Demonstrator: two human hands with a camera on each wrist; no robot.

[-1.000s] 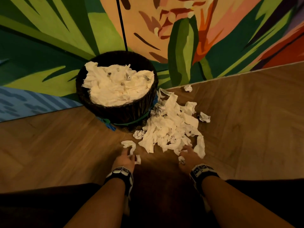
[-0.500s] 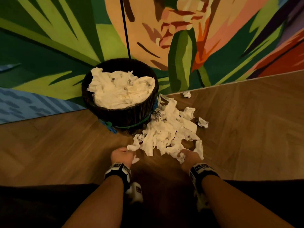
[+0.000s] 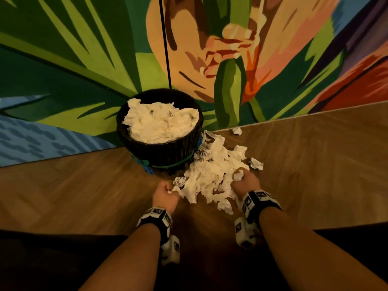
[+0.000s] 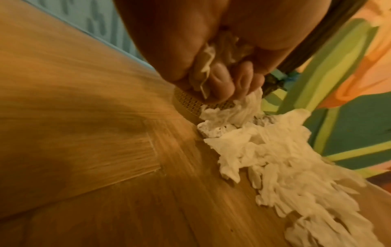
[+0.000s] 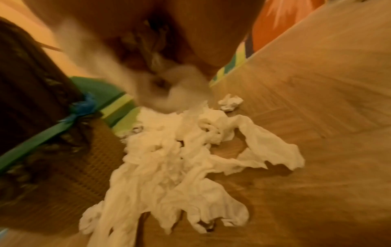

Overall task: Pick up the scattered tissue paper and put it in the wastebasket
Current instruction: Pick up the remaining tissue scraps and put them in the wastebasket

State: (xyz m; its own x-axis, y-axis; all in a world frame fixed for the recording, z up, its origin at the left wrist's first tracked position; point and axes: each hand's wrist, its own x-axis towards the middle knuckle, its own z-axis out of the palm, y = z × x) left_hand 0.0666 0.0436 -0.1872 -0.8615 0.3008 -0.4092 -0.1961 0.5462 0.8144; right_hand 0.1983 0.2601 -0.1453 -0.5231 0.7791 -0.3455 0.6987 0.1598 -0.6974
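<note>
Both hands, the left hand (image 3: 165,195) and right hand (image 3: 243,181), had fingers curled tight on white crumpled tissue paper (image 3: 210,175), but the round dark woven wastebasket (image 3: 159,152) beyond them looked full, so bits could spill.

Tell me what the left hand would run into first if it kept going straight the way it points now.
Most likely the wastebasket. The left hand, gripping a scrap of tissue, points ahead at its base, with only bare wooden floor in between. The tissue pile lies just to its right; depth is uncertain.
</note>
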